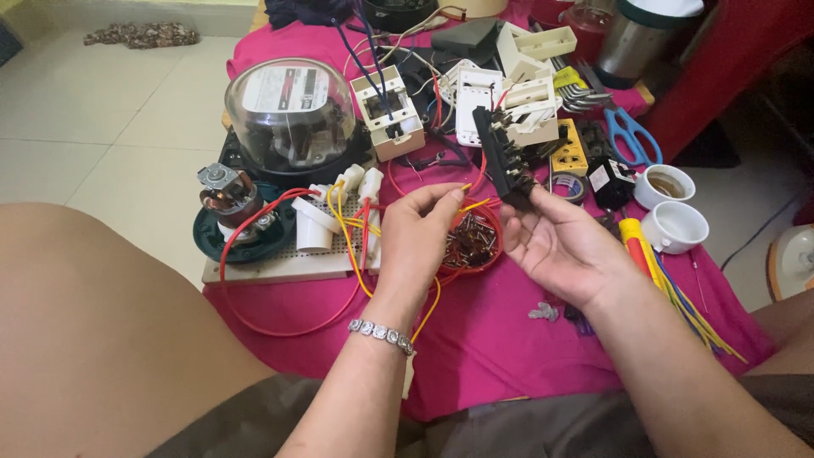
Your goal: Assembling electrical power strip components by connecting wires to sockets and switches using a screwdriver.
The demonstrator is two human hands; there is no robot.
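Beyond your left hand [415, 237] stood a glass-domed meter [291, 110]. Your right hand [555, 246] gripped a black terminal block [502, 157] upright, just above its fingers. Your left fingertips pinched a yellow wire [471, 204] over a red bowl [473, 244] between both hands.

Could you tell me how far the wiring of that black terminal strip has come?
Done: red and yellow leads already run across the perforated board. In hand: the right hand holds the black terminal strip, while the left hand pinches a yellow wire near its lower end. Left: whether any wire is fastened cannot be told; the red dish of small parts remains well filled.
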